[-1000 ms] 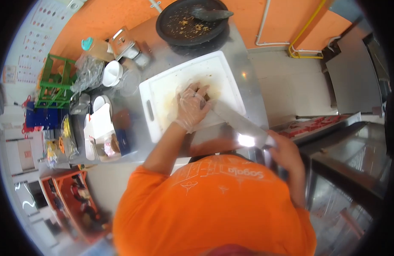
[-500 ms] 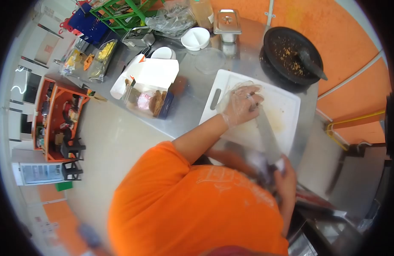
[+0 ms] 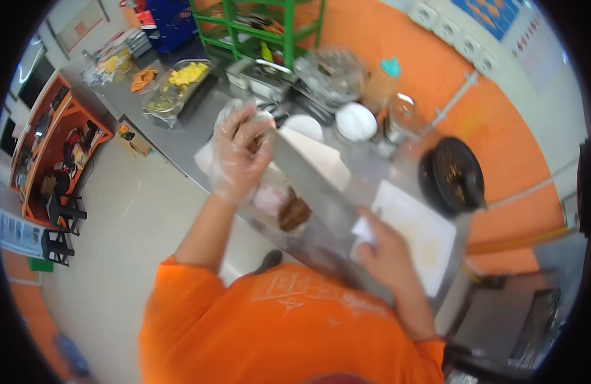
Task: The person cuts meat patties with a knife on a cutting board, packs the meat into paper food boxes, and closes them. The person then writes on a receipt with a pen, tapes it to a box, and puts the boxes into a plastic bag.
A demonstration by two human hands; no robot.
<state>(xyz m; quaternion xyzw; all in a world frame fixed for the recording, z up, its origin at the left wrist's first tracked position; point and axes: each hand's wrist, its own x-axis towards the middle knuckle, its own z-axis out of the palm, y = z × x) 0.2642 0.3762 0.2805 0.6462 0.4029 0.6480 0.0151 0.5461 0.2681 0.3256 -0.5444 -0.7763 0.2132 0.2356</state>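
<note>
My right hand (image 3: 388, 253) grips a large knife (image 3: 321, 179) near its handle, where something white shows by the fingers. Its broad blade slants up and left over an open takeaway box (image 3: 324, 157). My left hand (image 3: 241, 153), in a clear plastic glove, is at the blade's far end. Its fingers curl round something brownish that I cannot make out. Under the blade, in the box, lie a pink-and-white packet (image 3: 270, 198) and a brown piece of food (image 3: 294, 213).
A white cutting board (image 3: 414, 224) lies to the right, with a dark stone mortar (image 3: 452, 176) behind it. White bowls (image 3: 356, 121), a lidded metal container (image 3: 401, 115), a tray of yellow food (image 3: 180, 83) and a green rack (image 3: 257, 29) line the back of the metal counter.
Both hands and the knife have moved left from the cutting board to over the takeaway box. The blade has lifted off the board, and the camera view has turned.
</note>
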